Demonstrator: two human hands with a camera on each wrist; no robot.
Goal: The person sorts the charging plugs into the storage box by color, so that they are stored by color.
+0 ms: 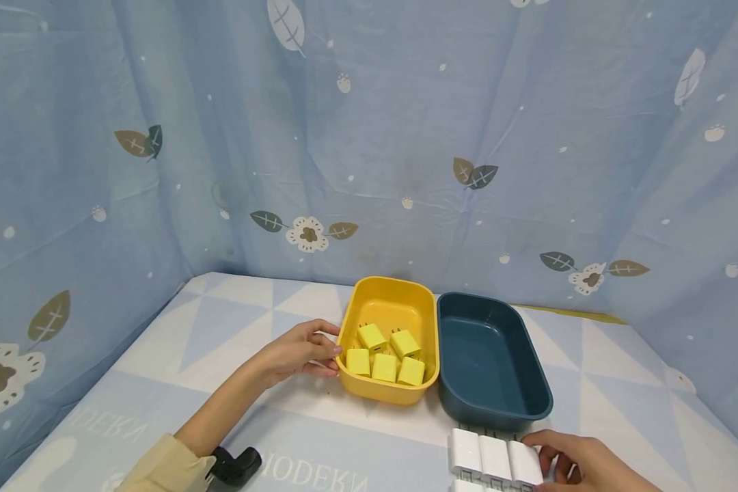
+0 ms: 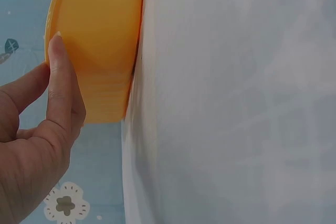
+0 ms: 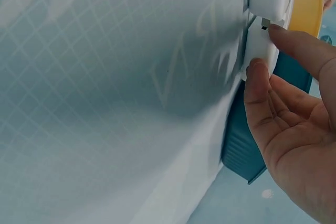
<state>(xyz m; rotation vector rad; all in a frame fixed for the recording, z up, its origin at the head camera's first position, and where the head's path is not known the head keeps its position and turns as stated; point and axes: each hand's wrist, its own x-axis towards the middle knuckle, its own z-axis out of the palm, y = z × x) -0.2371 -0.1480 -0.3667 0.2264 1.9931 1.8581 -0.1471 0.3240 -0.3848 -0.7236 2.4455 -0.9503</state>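
Observation:
My left hand (image 1: pixel 307 350) pinches the left rim of a yellow plastic bin (image 1: pixel 432 321), its fingers against the outer wall (image 2: pixel 100 51). Several yellow plug chargers (image 1: pixel 384 367) lie inside that bin, prongs showing on some. At the lower right, my right hand (image 1: pixel 581 461) grips the rightmost white plug charger (image 1: pixel 525 463) between thumb and fingers. In the right wrist view, the thumb is at one end of this charger (image 3: pixel 257 45) and the fingertips at its side. More white chargers (image 1: pixel 465 449) stand in rows to its left, partly cut off by the frame's bottom edge.
A dark blue bin (image 1: pixel 492 355) with nothing in it stands against the yellow bin's right side, just behind the white chargers. A black object (image 1: pixel 236 467) lies by the left sleeve. Blue patterned curtains (image 1: pixel 393 137) enclose the table's back and sides.

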